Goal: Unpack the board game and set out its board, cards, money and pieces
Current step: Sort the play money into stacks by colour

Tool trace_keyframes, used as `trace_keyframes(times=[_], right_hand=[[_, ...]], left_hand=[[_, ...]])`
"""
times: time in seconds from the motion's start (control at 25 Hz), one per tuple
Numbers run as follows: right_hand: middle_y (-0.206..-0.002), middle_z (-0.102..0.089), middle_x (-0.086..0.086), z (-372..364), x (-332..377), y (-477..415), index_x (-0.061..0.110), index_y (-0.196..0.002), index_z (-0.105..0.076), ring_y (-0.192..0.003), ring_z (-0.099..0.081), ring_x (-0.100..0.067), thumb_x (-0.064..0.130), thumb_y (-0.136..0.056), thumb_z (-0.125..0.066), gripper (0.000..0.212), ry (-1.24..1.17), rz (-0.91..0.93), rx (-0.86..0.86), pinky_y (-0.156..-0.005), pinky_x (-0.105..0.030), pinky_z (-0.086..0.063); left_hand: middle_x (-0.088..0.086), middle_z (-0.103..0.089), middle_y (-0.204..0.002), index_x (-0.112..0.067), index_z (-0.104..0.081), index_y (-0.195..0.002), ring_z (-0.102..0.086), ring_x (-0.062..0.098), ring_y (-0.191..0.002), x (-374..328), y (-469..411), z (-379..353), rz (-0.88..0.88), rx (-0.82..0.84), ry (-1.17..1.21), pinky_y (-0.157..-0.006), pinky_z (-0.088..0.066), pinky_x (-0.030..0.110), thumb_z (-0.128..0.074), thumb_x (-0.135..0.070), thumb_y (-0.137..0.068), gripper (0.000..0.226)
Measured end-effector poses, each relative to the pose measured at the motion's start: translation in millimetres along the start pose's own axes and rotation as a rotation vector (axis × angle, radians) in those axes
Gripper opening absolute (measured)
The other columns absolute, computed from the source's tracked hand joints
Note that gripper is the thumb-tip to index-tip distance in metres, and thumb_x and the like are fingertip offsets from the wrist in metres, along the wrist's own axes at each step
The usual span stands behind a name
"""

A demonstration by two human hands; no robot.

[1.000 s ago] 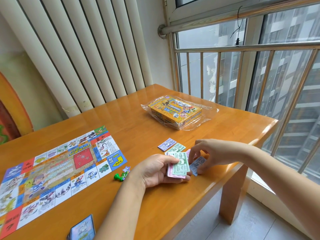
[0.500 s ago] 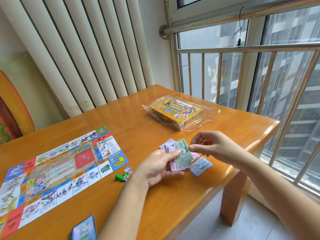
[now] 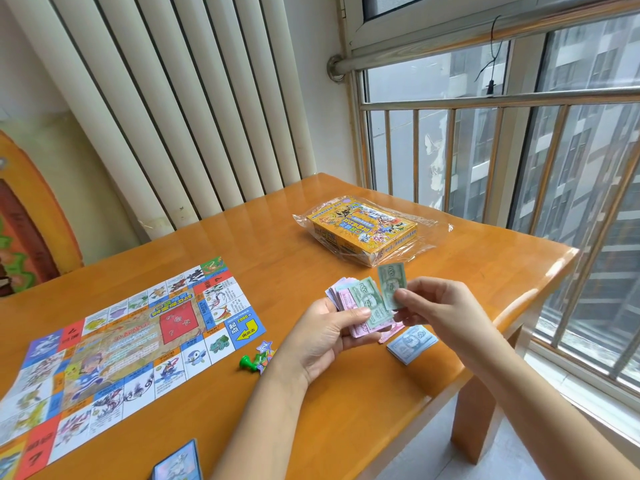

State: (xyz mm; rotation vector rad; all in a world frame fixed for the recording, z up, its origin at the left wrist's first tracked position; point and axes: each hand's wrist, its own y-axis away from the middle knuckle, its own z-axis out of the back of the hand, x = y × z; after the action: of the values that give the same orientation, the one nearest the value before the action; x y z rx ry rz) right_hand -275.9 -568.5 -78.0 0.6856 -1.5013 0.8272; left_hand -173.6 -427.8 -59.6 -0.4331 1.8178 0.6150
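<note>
Seen from the head camera, both hands are over the near right part of a wooden table [image 3: 346,420]. The left hand [image 3: 323,339] holds a stack of paper money [image 3: 367,301] just above the tabletop. Its fingers are curled under the stack and its thumb is pressed flat on the top note, which is green with pink and purple notes fanned out beneath. The right hand [image 3: 441,308] pinches a single green bill [image 3: 390,282] by its lower edge between thumb and forefinger. That bill stands nearly upright, just beside the stack, and the other fingers are loosely curled behind it.

A small pile of blue bills [image 3: 412,342] lies on the table below the right hand, near the edge. What looks like a pink note pokes out next to it, though the hands hide most of it.

The board [image 3: 131,344] is spread flat on the left of the table. Off its near right corner lie a green pawn [image 3: 246,362] and some star-shaped pieces [image 3: 265,348], touching each other. A deck of cards [image 3: 178,462] shows at the bottom edge. The yellow box [image 3: 363,228] sits on crumpled plastic wrap [image 3: 429,233] at the far side, well apart from the hands. A white radiator [image 3: 173,98] and window bars [image 3: 485,98] stand behind the table.
</note>
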Motion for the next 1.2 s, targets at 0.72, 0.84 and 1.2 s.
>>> trace_keyframes(times=[0.72,0.84,1.2], right_hand=[[-0.077,-0.071,-0.016,-2.2,1.4,10.8,-0.002,-0.09,-0.07,-0.06,-0.065,-0.016,0.018,-0.086,-0.06,0.023,-0.242,-0.131,-0.007,-0.057,-0.018,-0.053],[-0.062,-0.062,-0.001,-1.9,0.8,12.3,0.006,-0.085,-0.076,-0.057,-0.05,-0.008,0.033,-0.073,-0.068,0.03,-0.142,-0.093,-0.003,-0.058,-0.018,-0.042],[-0.059,-0.062,0.001,-14.4,-1.0,8.5,0.009,-0.083,-0.064,-0.052,-0.055,-0.006,0.006,-0.077,-0.075,0.013,0.02,-0.021,-0.078,-0.049,-0.014,-0.04]], left_hand=[[0.009,-0.074,-0.092,-0.009,-0.068,-0.091,-0.069,0.02,-0.079,5.0,-7.0,5.1,-0.158,-0.201,-0.06,-0.056,-0.055,0.021,-0.068,0.004,-0.081,0.016],[0.009,-0.072,-0.089,-0.009,-0.068,-0.09,-0.067,0.017,-0.074,4.5,-6.6,5.4,-0.17,-0.22,-0.068,-0.055,-0.054,0.02,-0.07,0.003,-0.079,0.017],[0.001,-0.075,-0.087,-0.021,-0.07,-0.091,-0.068,0.011,-0.072,3.5,-2.1,2.9,-0.219,-0.178,-0.158,-0.06,-0.056,0.021,-0.071,0.002,-0.078,0.026]])
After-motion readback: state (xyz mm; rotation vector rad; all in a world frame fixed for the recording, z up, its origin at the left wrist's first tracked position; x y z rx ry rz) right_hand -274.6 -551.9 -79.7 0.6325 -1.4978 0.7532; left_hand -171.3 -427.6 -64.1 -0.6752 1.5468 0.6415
